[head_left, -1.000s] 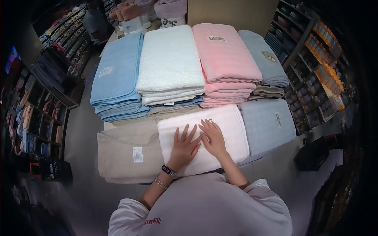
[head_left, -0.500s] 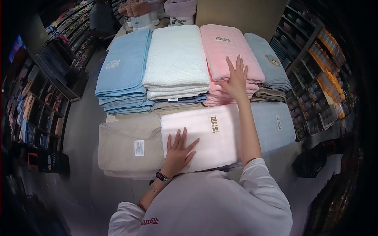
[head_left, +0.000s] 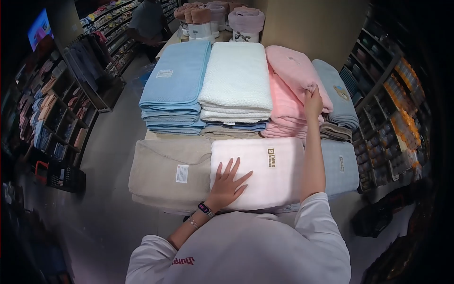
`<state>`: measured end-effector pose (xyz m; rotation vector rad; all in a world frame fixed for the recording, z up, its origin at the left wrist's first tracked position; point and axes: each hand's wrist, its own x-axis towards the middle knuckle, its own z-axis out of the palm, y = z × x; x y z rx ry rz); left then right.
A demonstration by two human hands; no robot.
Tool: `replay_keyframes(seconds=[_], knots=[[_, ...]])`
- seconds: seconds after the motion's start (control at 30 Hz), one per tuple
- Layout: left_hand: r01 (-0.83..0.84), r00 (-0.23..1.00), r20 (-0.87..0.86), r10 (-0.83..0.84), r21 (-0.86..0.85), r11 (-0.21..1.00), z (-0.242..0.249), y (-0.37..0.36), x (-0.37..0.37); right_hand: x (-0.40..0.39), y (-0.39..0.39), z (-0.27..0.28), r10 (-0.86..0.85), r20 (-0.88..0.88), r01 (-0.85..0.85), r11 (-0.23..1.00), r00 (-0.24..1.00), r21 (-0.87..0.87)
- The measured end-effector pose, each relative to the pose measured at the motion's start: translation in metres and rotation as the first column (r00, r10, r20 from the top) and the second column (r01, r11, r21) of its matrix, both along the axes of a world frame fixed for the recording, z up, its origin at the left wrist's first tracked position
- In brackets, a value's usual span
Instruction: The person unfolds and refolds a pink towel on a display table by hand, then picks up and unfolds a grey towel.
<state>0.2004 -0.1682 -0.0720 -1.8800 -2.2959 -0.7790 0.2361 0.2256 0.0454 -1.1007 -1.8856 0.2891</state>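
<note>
My right hand (head_left: 313,104) pinches the front edge of the top pink towel (head_left: 294,71), which is turned askew and partly raised on its stack. More folded pink layers (head_left: 286,116) lie beneath it. Fingers spread, my left hand (head_left: 229,184) rests flat on a pale pink folded towel (head_left: 272,184) with a brown label. Left of that lies a beige towel (head_left: 161,163) with a white tag. To the right is a light blue-grey towel (head_left: 351,177), partly behind my right forearm.
Behind are a blue towel stack (head_left: 177,80), a white one (head_left: 236,73) and a grey towel with a bear (head_left: 338,92). Rolled towels (head_left: 246,21) stand at the back. A person (head_left: 147,21) is at the far left; a black basket (head_left: 71,177) sits on the floor.
My right hand has gone from lying open on the pink towel to gripping its front edge, and the towel has twisted and lifted. My left hand stays flat. The view has shifted.
</note>
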Motion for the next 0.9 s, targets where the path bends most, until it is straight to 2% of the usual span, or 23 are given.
replay_keyframes(seconds=[0.03, 0.1, 0.17, 0.2, 0.23, 0.27, 0.3, 0.33, 0.37, 0.4, 0.43, 0.47, 0.5, 0.57, 0.6, 0.67, 0.7, 0.77, 0.87, 0.9], knots=[[0.005, 1.000, 0.005, -0.005, 0.002, 1.000, -0.001, -0.001, 0.000, 0.006, 0.012, 0.012, 0.011, -0.084, -0.008, 0.999, 0.996, 0.038], [0.020, 1.000, 0.016, -0.020, 0.014, 1.000, -0.003, -0.001, -0.001, 0.025, 0.018, 0.047, 0.172, -0.317, -0.092, 0.963, 0.933, 0.252], [0.032, 0.999, 0.023, -0.032, 0.005, 0.999, -0.004, -0.003, -0.002, 0.049, -0.024, 0.086, 0.186, -0.459, -0.038, 0.949, 0.869, 0.313], [0.037, 0.999, 0.028, -0.037, 0.002, 0.999, -0.004, -0.003, -0.004, 0.064, -0.046, 0.096, 0.277, -0.490, -0.088, 0.923, 0.827, 0.374], [0.085, 0.954, 0.285, -0.098, 0.057, 0.995, -0.007, -0.001, -0.011, 0.080, -0.071, 0.099, 0.354, -0.510, -0.161, 0.909, 0.784, 0.384], [0.117, 0.837, 0.522, -0.163, 0.121, 0.986, -0.013, 0.003, -0.020, 0.099, -0.105, 0.098, 0.308, -0.441, -0.167, 0.929, 0.843, 0.329], [0.131, 0.657, 0.718, -0.228, 0.190, 0.973, -0.015, 0.007, -0.026, 0.121, -0.129, 0.088, 0.331, -0.362, -0.219, 0.923, 0.871, 0.317], [0.093, 0.316, 0.881, -0.352, 0.340, 0.936, -0.008, 0.012, -0.028, 0.137, -0.159, 0.085, 0.387, -0.167, -0.294, 0.865, 0.907, 0.406], [0.000, -0.068, 0.887, -0.457, 0.458, 0.889, 0.005, 0.016, -0.031, 0.142, -0.194, 0.095, 0.466, 0.092, -0.436, 0.715, 0.880, 0.547], [-0.133, -0.431, 0.734, -0.524, 0.523, 0.842, 0.014, 0.021, -0.034, 0.147, -0.213, 0.095, 0.605, 0.249, -0.650, 0.653, 0.757, 0.388], [-0.203, -0.624, 0.585, -0.518, 0.518, 0.831, 0.016, 0.028, -0.036, 0.151, -0.218, 0.090, 0.808, 0.283, -0.855, 0.503, 0.517, 0.127], [-0.192, -0.795, 0.300, -0.527, 0.700, 0.688, -0.018, 0.041, -0.043, 0.157, -0.221, 0.084, 0.944, 0.225, -0.951, 0.276, 0.241, -0.139], [-0.164, -0.711, 0.475, -0.519, 0.606, 0.779, -0.028, 0.050, -0.042, 0.169, -0.222, 0.068, 0.965, 0.045, -0.929, 0.261, 0.259, -0.262], [-0.143, -0.650, 0.598, -0.469, 0.509, 0.849, -0.028, 0.061, -0.042, 0.187, -0.216, 0.030, 0.894, -0.302, -0.873, 0.168, 0.331, -0.458], [-0.137, -0.690, 0.561, -0.457, 0.518, 0.844, -0.021, 0.062, -0.042, 0.190, -0.212, 0.028, 0.866, -0.247, -0.863, 0.321, 0.434, -0.391], [-0.114, -0.696, 0.577, -0.428, 0.500, 0.858, -0.020, 0.060, -0.039, 0.194, -0.207, 0.025, 0.752, -0.172, -0.767, 0.594, 0.636, -0.242], [-0.096, -0.657, 0.630, -0.414, 0.475, 0.875, -0.022, 0.058, -0.037, 0.196, -0.209, 0.031, 0.719, -0.199, -0.745, 0.656, 0.665, -0.120], [-0.095, -0.551, 0.733, -0.399, 0.420, 0.902, -0.026, 0.051, -0.030, 0.220, -0.203, 0.042, 0.785, -0.524, -0.929, 0.369, 0.331, -0.034], [-0.101, -0.321, 0.885, -0.337, 0.322, 0.941, -0.030, 0.043, -0.016, 0.215, -0.200, 0.069, 0.645, -0.750, -0.972, 0.053, -0.143, 0.231], [-0.075, -0.223, 0.932, -0.284, 0.274, 0.959, -0.029, 0.044, -0.014, 0.199, -0.206, 0.061, 0.585, -0.806, -0.980, 0.198, 0.094, 0.030]])
